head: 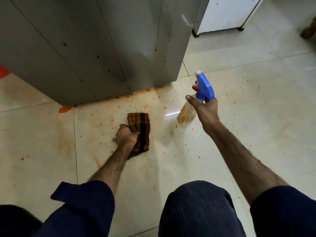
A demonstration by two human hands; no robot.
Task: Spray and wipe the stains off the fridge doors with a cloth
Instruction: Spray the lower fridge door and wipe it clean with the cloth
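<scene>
The grey fridge point(95, 41) fills the upper left, and its doors carry small dark specks. My left hand point(125, 135) is closed on a folded brown checked cloth point(142, 129), pressed low over the tiled floor in front of the fridge. My right hand point(204, 108) holds a clear spray bottle point(187, 113) with a blue trigger head point(205, 87), raised to the right of the fridge's corner, nozzle pointing toward the fridge. One finger rests by the trigger.
Orange splatters and smears cover the cream floor tiles point(256, 100), thickest along the fridge's bottom edge, with a puddle point(65, 109) at the left. A white appliance point(224, 14) stands at the back right. My knees in dark trousers point(196, 211) are at the bottom.
</scene>
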